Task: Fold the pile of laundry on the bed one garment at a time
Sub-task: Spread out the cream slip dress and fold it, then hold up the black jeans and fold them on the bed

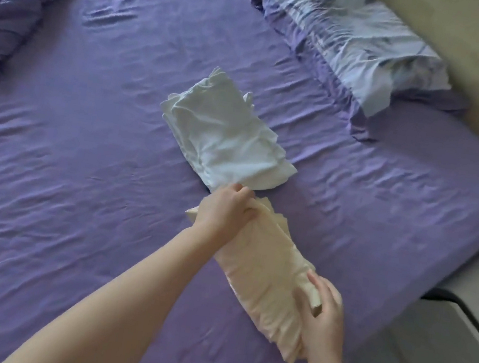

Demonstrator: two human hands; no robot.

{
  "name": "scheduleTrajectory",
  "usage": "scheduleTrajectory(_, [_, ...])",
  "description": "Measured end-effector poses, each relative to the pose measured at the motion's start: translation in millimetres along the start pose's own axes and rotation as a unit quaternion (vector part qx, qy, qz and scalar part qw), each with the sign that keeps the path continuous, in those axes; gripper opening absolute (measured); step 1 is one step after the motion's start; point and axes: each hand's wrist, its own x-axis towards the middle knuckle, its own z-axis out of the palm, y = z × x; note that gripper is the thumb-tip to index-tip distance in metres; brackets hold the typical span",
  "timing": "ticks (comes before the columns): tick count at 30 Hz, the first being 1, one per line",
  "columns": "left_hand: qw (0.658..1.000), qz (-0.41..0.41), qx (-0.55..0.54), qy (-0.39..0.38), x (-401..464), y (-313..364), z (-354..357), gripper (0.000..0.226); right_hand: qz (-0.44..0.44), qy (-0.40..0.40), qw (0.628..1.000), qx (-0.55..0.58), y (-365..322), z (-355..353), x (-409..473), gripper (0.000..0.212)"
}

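Left hand [225, 210] grips the far end of a folded cream fabric garment [268, 274], fingers curled over it; right hand [322, 319] pinches the near end, apparently by one corner; garment lies toward the near right edge of the purple-sheeted bed [81, 159], touching a folded white cloth garment [226, 136] beyond it.

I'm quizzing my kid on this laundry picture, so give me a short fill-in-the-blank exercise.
1. Both hands hold the folded ____-coloured garment.
2. The white garment lies on the ____ bed sheet.
3. The left hand grips the garment's ____ end; the right hand grips the near end.

Missing words: cream; purple; far
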Motion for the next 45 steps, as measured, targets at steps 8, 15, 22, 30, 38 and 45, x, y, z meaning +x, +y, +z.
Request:
scheduleTrajectory(8, [0.991,0.087,0.079,-0.069,-14.5,26.3,61.5,0.044,-0.166,-0.062,0.919,-0.354,22.1,1.0,3.9,0.040])
scheduleTrajectory(15, [0.963,0.106,0.170,-0.180,-23.7,2.9,102.4,0.069,-0.196,-0.221,0.840,-0.455,33.4,21.2,13.5,0.064])
scheduleTrajectory(22, [0.946,0.040,0.179,-0.267,-8.0,-2.5,107.4,0.078,-0.186,-0.285,0.786,-0.515,49.0,37.5,35.6,0.074])
scheduleTrajectory(30, [0.953,0.002,0.182,-0.240,-74.1,-16.9,65.7,0.066,-0.113,-0.259,0.763,-0.582,9.4,37.5,16.1,0.067])
scheduleTrajectory(38, [0.938,-0.144,0.147,-0.279,-183.5,-61.6,20.2,0.049,-0.286,-0.298,0.771,-0.486,-67.1,65.0,-39.5,0.069])
scheduleTrajectory(45, [0.933,-0.255,0.084,-0.240,-269.9,-90.9,-18.0,0.055,-0.331,-0.438,0.690,-0.472,-104.9,125.7,-105.8,0.058])
